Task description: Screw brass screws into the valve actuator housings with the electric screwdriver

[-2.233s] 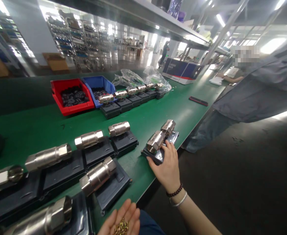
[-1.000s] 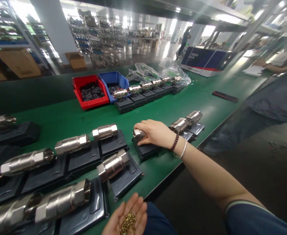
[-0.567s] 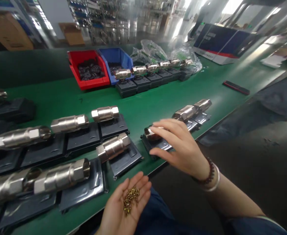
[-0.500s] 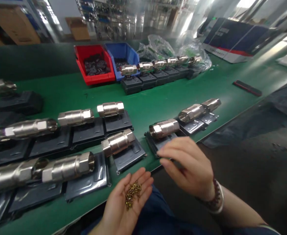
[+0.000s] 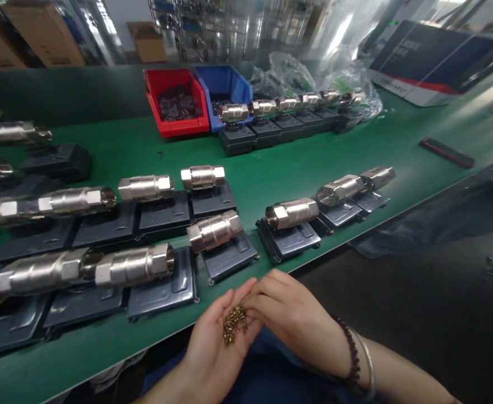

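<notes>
My left hand is palm up and cupped, holding a small heap of brass-coloured screws. My right hand reaches across from the right, its bent fingers over the left palm at the edge of the heap. The right thumb and whatever lies between those fingertips are hidden. Just beyond the hands, a shiny hexagonal-ended metal fitting rests on a dark grey box-like base. To its right is a similar fitting on another dark base.
More fittings on dark bases stand in rows at the left and along the back. A red bin and a blue bin hold small dark parts. Clear plastic bags, a large carton and a dark flat bar are farther right.
My right hand has moved from beside the right-hand base down and left to the screws in my left palm. The left hand still holds them. The view has shifted slightly.
</notes>
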The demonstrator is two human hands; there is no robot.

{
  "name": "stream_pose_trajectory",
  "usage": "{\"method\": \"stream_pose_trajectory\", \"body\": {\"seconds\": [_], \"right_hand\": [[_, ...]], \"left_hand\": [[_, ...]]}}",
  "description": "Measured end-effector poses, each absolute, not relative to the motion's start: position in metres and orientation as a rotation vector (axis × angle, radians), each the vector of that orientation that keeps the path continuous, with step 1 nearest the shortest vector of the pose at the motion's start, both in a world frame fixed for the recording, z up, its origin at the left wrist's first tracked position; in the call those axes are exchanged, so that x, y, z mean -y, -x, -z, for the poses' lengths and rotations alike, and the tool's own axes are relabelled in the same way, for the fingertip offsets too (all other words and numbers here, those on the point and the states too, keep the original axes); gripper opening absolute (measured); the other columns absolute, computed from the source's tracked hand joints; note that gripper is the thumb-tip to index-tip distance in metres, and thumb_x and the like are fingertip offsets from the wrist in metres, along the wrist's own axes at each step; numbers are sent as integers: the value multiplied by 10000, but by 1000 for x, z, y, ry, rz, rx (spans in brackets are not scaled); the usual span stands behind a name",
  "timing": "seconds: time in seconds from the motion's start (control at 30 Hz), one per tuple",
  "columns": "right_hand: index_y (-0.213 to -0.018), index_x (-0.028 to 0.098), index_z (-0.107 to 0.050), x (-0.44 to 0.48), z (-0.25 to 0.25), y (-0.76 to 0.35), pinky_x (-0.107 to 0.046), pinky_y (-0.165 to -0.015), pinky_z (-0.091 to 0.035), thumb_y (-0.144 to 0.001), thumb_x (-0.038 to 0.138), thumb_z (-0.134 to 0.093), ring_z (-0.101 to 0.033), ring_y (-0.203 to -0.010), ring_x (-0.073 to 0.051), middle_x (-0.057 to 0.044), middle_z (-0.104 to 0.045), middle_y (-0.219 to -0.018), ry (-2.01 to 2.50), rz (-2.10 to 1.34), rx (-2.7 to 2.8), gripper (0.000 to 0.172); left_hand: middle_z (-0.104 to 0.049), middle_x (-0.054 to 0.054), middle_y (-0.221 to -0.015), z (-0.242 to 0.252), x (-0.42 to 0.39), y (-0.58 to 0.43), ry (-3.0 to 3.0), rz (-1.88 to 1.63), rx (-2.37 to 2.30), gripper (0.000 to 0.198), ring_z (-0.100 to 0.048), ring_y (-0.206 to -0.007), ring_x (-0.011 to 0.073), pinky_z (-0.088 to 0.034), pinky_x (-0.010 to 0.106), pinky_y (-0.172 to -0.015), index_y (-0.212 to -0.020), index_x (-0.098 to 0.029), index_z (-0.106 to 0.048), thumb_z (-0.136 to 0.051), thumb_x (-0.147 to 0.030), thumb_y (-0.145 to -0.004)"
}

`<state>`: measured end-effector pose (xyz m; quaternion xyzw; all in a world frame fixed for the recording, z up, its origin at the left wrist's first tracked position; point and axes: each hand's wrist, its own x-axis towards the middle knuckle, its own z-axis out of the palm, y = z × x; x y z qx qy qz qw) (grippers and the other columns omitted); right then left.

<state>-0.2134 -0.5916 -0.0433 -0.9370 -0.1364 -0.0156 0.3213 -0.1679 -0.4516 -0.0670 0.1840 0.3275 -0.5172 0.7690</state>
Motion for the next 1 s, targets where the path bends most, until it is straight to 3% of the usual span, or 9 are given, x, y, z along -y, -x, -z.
{"method": "stream_pose_trajectory", "body": {"seconds": [0.13, 0.27, 0.37, 0.47, 0.6, 0.77, 1.0], "right_hand": [[-800, 130, -589, 588, 46, 215, -285, -643, -390, -926, 173, -385, -441, -717, -152, -44, -564, -766, 2451, 131, 395, 244], [-849, 128, -545, 591, 42, 219, -260, -713, -455, -875, 89, -444, -529, -768, -130, -34, -600, -809, 2326, 318, 330, 112], [-814, 161, -549, 611, 37, 224, -185, -715, -475, -804, 36, -494, -572, -761, -91, 5, -610, -795, 2301, 586, 23, 137], [-837, 184, -608, 646, 40, 233, -173, -655, -487, -796, 109, -574, -594, -695, -90, 10, -628, -802, 2408, 795, -388, 92], [-836, 167, -620, 683, 56, 240, -191, -545, -483, -843, 234, -560, -594, -592, -106, -4, -634, -746, 2486, 776, -589, 90], [-760, 169, -601, 689, 66, 234, -234, -628, -484, -875, 289, -500, -588, -695, -140, -23, -613, -756, 2570, 726, -495, 195], [-779, 169, -604, 687, 67, 232, -251, -689, -494, -882, 272, -499, -595, -721, -147, -30, -624, -779, 2638, 761, -430, 179]], "left_hand": [[-661, 127, -949, 65, 453, 168, -436, 1118, -757, 329, -616, -726, 121, -489, 278, -797, -1078, -19, -576, -348, -188, -912], [-650, 151, -1008, 61, 456, 166, -578, 1100, -840, 345, -648, -790, 156, -510, 307, -811, -1133, -10, -522, -299, -169, -922], [-639, 173, -1033, 61, 458, 163, -654, 1091, -839, 378, -629, -924, 225, -528, 345, -802, -1202, -7, -461, -263, -170, -925], [-643, 180, -1021, 61, 461, 160, -686, 1102, -859, 412, -626, -925, 245, -549, 343, -749, -1257, -10, -407, -226, -173, -925], [-649, 199, -987, 57, 464, 158, -722, 1103, -905, 442, -639, -880, 254, -560, 343, -697, -1263, 7, -400, -180, -173, -924], [-647, 206, -984, 53, 466, 158, -729, 1081, -906, 447, -638, -878, 261, -563, 341, -681, -1242, 19, -421, -172, -171, -925], [-650, 206, -973, 53, 468, 157, -754, 1067, -916, 427, -641, -863, 260, -566, 335, -675, -1205, 30, -452, -189, -156, -925]]}}
